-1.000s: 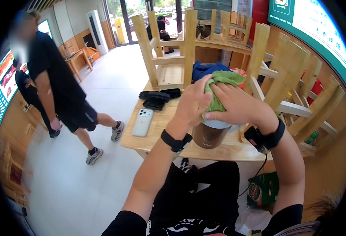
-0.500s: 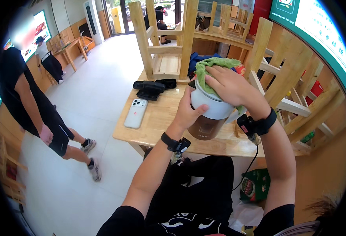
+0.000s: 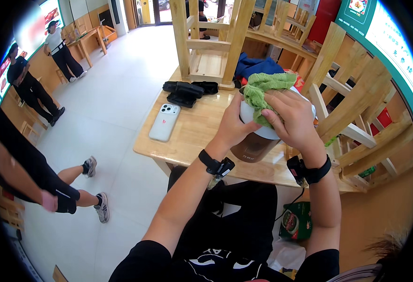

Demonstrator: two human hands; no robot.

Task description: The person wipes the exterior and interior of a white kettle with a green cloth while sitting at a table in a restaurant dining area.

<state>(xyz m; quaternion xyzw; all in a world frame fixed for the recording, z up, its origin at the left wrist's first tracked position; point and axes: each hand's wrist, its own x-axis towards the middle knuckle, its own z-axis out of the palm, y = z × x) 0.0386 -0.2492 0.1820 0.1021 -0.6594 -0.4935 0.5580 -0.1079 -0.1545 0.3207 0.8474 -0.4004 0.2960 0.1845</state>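
Observation:
A jug-shaped kitchen appliance [image 3: 252, 149], white above and brown below, is between my hands over the table's near right part. My left hand [image 3: 236, 123] grips its left side, thumb across the white upper part. A green cloth [image 3: 268, 87] lies bunched over its top. My right hand [image 3: 288, 115] is closed on the cloth and presses it against the near side of the white upper part. The appliance's far side is hidden by the cloth and my hand. I cannot tell whether its base touches the wooden table [image 3: 197, 131].
On the table's left lie a white phone [image 3: 165, 122] and several black cases [image 3: 184, 93]. An upturned wooden stool [image 3: 208, 46] stands behind; more stools [image 3: 357, 108] crowd the right. Blue fabric [image 3: 258, 66] lies behind the appliance. A green bag [image 3: 296, 221] is below. People stand at left.
My right hand and the cloth have moved from the top of the appliance down its near side. The person closest on the left has shifted toward the lower left, uncovering another person behind.

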